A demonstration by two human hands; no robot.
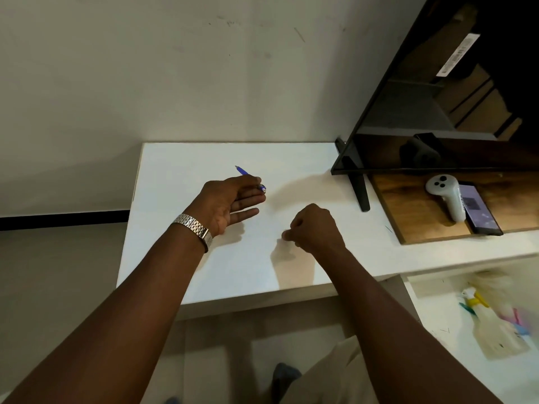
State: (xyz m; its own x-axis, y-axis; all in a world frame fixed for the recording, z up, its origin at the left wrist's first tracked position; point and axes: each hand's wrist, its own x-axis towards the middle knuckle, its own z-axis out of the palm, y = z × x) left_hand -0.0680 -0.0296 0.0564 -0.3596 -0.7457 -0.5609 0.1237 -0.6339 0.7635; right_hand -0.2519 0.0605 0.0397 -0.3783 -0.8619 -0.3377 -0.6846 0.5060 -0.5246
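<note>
A blue pen (243, 171) lay aslant on the white table (180, 228), its point toward 10 o'clock and its other end hidden behind the fingertips of the left grip (233, 202). That grip stood on edge with its palm turned toward 3 o'clock, fingers straight and close together, curled round nothing; whether the topmost finger touched the pen could not be told. A metal watch (195, 228) sat on its wrist. At 4 o'clock from it, and apart from it, the right grip (315, 228) hung low over the table with its fingers curled into a loose fist and the thumb tip set against the forefinger at 9 o'clock; nothing showed between them. Far off at 2 o'clock a dark screen (437, 112) leaned on a black foot (360, 191). Beside the foot, at 3 o'clock, a wooden board (408, 217) carried a white controller (446, 196), and a phone (478, 211) lay right against it. Lower down, at 4 o'clock and off the table, a blurred spray bottle (495, 330) lay on a pale surface.
</note>
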